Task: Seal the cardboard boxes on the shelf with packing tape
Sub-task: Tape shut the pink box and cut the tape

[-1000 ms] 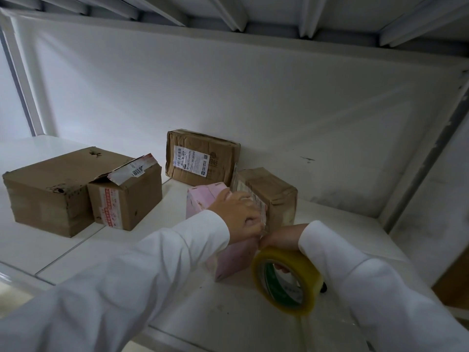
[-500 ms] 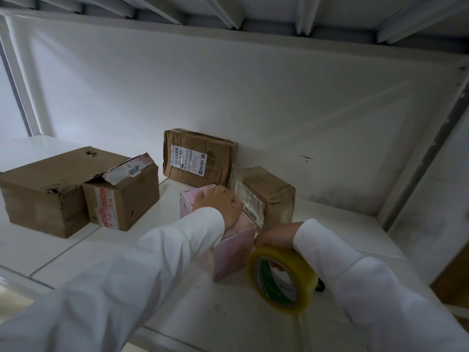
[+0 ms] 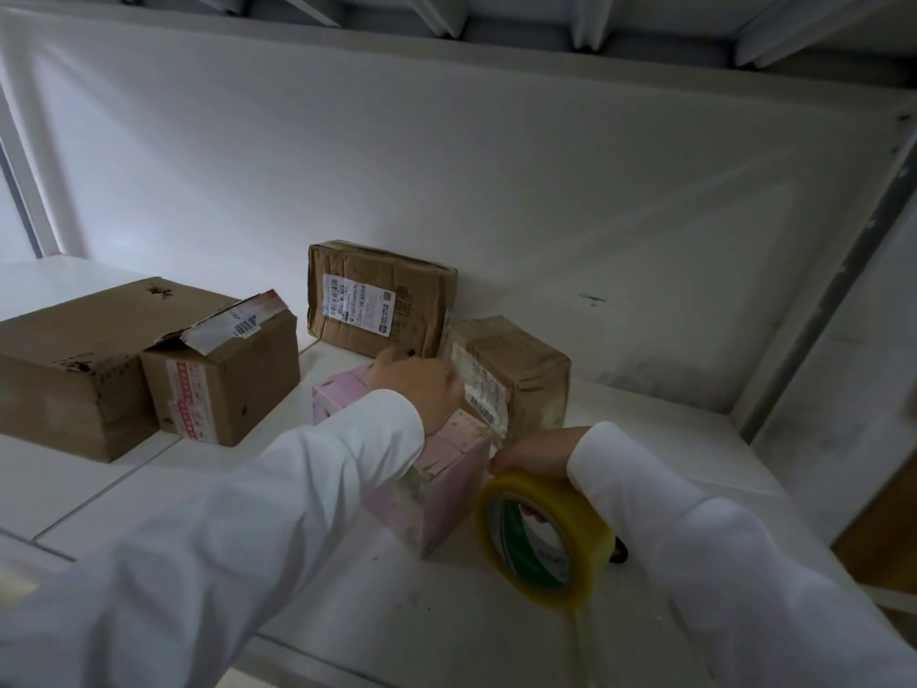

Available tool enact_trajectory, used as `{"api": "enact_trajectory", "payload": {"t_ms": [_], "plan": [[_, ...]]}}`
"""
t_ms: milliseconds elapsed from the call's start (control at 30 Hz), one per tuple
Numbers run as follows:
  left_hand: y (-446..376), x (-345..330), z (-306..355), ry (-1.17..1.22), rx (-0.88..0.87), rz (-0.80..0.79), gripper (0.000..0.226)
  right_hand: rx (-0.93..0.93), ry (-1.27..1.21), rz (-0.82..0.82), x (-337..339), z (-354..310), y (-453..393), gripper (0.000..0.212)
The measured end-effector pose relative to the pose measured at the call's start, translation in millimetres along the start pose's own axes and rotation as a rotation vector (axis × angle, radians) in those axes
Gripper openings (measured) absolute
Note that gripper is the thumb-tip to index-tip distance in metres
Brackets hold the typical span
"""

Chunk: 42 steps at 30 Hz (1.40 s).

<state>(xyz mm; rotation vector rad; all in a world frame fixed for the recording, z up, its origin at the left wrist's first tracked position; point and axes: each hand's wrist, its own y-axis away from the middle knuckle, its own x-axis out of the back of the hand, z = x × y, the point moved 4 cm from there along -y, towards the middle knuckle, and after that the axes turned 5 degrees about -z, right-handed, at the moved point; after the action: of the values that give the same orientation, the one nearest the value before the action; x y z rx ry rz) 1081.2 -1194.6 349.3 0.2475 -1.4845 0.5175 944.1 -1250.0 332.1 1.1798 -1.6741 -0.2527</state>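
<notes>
The left hand presses flat-knuckled on the pink box on the shelf; the right hand grips the tape roll beside it; taping is underway, probably needing a steady pull next

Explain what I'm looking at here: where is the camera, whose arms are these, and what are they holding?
The single view comes from a camera worn on a person's head, looking forward and down into a white shelf. There is no machine: the two white sleeves belong to that person. The left hand rests on top of a pink box, fingers curled over its far side. The right hand holds a roll of yellowish packing tape beside that box. Four brown cardboard boxes also stand on the shelf: a large one at left, a smaller one with a lifted flap, one leaning on the back wall, and one right behind the pink box.
</notes>
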Motion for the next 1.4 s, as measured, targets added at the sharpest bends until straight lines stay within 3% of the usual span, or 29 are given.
{"api": "enact_trajectory", "payload": {"t_ms": [133, 200, 400, 500, 800, 933, 1000, 1167, 1400], "plan": [[19.9, 3.2, 24.0, 0.146, -0.571, 0.122, 0.035, 0.067, 0.052, 0.008, -0.7, -4.2, 0.4, 0.048], [20.9, -4.3, 26.9, 0.149, -0.659, 0.035, 0.051, 0.084, 0.09, 0.0, -1.8, -7.2, 0.4, 0.047], [2.1, -16.9, 13.1, 0.122, -0.379, -0.069, 0.074, 0.027, 0.038, -0.008, -0.5, -5.8, -1.0, 0.047], [1.1, -18.9, 14.5, 0.16, -0.366, -0.135, 0.063, 0.029, 0.025, -0.008, 0.3, -4.6, -0.5, 0.046], [5.3, -14.3, 13.6, 0.202, -0.294, -0.132, 0.068, 0.041, 0.01, 0.007, 0.1, -2.4, 0.4, 0.047], [3.8, -11.0, -7.8, 0.34, -0.063, 0.013, 0.034, 0.012, -0.012, 0.004, 1.1, -0.6, 0.7, 0.049], [0.7, -9.9, -21.9, 0.375, 0.057, 0.009, 0.027, 0.009, -0.035, 0.008, 0.6, -0.8, 0.5, 0.05], [-6.3, -9.1, -66.7, 0.258, 0.265, -0.243, 0.063, -0.011, -0.03, 0.028, 1.2, 1.3, -3.7, 0.057], [-5.9, -6.4, -81.1, 0.389, 0.307, -0.25, 0.057, -0.007, -0.003, 0.022, 3.0, -0.2, -0.5, 0.051]]}}
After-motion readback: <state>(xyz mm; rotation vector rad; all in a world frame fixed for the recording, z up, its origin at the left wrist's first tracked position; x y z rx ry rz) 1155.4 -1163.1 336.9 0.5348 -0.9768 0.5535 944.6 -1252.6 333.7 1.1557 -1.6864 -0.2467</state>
